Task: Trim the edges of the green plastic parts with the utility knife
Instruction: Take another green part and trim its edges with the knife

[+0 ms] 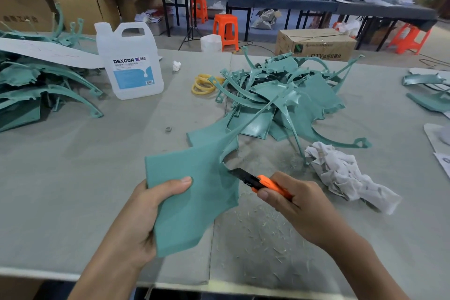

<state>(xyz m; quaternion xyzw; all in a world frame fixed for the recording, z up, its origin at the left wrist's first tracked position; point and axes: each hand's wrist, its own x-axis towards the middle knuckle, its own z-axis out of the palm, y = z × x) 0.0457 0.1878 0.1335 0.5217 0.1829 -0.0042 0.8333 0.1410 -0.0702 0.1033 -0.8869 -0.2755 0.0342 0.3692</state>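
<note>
Low in the centre of the frame, the left hand (143, 212) holds a green plastic part (192, 202) over the bench (60, 178), its grip clamped on the part's left edge. Just right of it, the right hand (294, 207) has its grip wrapped round an orange utility knife (263, 181), blade tip at the part's notched right edge. Shavings (255, 231) litter the bench beneath. Right of centre lies a white rag (345, 178). Farther up, a heap of green parts (280, 95) sits mid-frame, with a white jug (131, 63) at upper left.
</note>
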